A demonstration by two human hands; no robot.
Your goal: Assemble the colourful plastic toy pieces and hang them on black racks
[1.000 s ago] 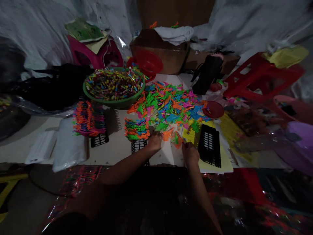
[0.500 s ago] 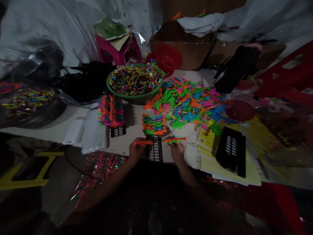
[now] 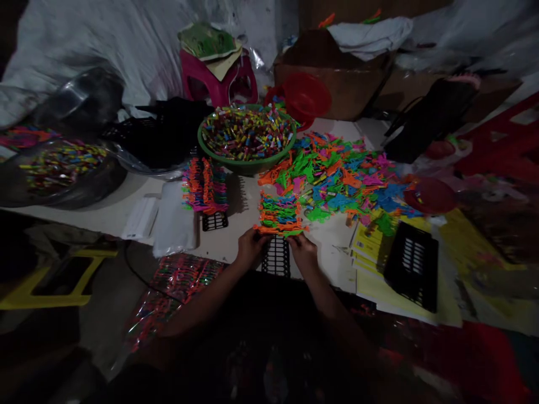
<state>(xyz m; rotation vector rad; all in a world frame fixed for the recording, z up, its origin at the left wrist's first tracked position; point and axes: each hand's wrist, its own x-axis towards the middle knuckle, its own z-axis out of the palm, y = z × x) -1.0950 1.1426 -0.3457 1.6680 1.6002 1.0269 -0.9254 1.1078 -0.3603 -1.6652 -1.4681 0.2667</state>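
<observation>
A black slotted plastic rack [image 3: 275, 258] lies in front of me, its far part covered by a row of small bright plastic toy guns [image 3: 280, 207]. My left hand [image 3: 250, 248] pinches the left end of an orange toy gun [image 3: 269, 229] at the near end of that row. At the right end, my right hand [image 3: 304, 251] has its fingers closed on a green toy gun [image 3: 293, 233], partly hidden by the fingertips. Beyond the row spreads a loose heap of similar toy guns [image 3: 337, 174] in green, orange, blue and pink.
A green basin [image 3: 248, 165] full of small colourful tubes stands behind. To the left are another filled rack [image 3: 205, 188], clear plastic bags [image 3: 174, 221] and a metal bowl [image 3: 84, 188]. On the right, a black tray [image 3: 412, 264] rests on yellow sheets [image 3: 373, 283].
Both hands have moved forward and closer together, bringing the orange and green toy guns to the near end of the row. The camera view has shifted slightly.
</observation>
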